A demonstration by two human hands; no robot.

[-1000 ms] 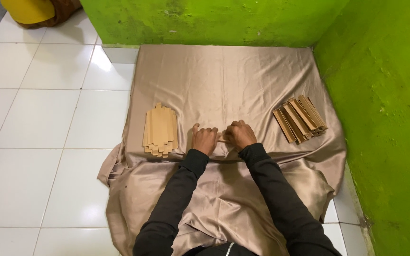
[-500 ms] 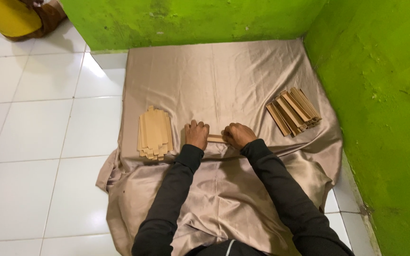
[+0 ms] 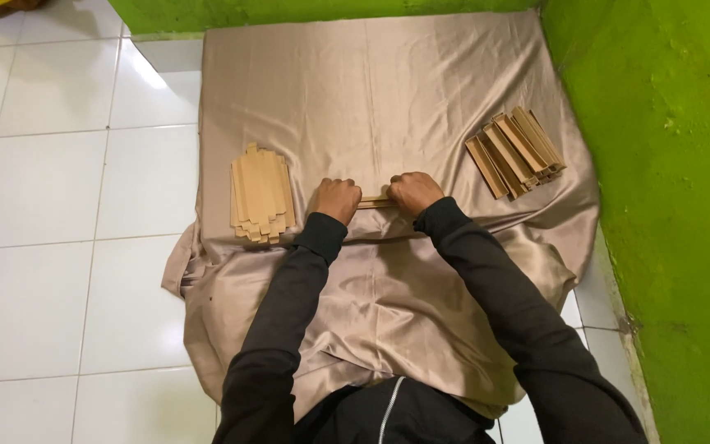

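My left hand and my right hand are fisted side by side on a shiny beige cloth spread over the floor. Between them they grip a flat tan cardboard piece, of which only a short strip shows. A flat stack of tan cardboard pieces lies just left of my left hand. A second pile of folded, box-like cardboard pieces lies to the right of my right hand. Both arms wear black sleeves.
White floor tiles extend to the left of the cloth. A bright green wall runs along the right side and the far edge. The cloth bunches in folds near my body.
The camera has tilted down and moved closer, so the yellow object at top left has dropped out of view. My hands stay together on the cardboard piece.
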